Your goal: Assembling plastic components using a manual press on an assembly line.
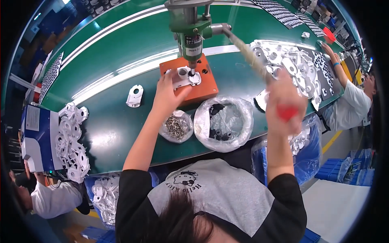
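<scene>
A green bench press (191, 38) stands above an orange block (202, 91), its tip down at a white plastic part (180, 82) lying there. My left hand (167, 92) pinches the near left side of that part, fingers and thumb on its edge. Up at the right, my right hand (285, 101) is closed round the end of the press lever (247, 50); hand and lever are smeared by motion. A red patch shows at the hand, its nature unclear. A dark small piece sits under the press tip.
Near the block stand a bag of small metal pins (176, 126) and a clear bag with black pieces (223, 123). One white part (135, 96) lies at left. White parts heap up at right (300, 69) and far left (73, 141). Other people sit at both sides.
</scene>
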Demonstrator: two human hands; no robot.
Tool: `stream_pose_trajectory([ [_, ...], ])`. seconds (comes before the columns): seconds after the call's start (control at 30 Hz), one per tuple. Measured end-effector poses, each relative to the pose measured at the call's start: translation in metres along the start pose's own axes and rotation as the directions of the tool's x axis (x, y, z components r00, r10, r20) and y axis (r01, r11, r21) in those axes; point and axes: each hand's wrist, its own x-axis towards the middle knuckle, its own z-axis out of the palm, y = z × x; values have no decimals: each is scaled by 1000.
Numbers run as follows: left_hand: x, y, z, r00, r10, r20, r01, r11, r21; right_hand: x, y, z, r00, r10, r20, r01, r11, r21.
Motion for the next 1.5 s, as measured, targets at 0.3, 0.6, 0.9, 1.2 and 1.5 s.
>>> stream_pose_trajectory([
  [0.3,46,-26,0,982,75,172,-89,993,77,148,156,37,968,44,-247,-50,999,-17],
  [0.6,33,-66,-49,980,-193,41,186,833,-521,-48,63,-11,957,270,-103,-267,690,-673],
  [0.9,41,-110,-55,839,-405,-364,234,872,-430,-182,47,-127,824,439,-358,-409,24,-912],
  [1.2,-131,-189,-201,582,-356,-731,813,275,513,-160,56,-104,724,481,-495,-552,-26,-833],
  [1.5,-288,-230,-319,5,-286,-958,999,53,-11,-170,51,-114,746,479,-462,-542,34,-840],
])
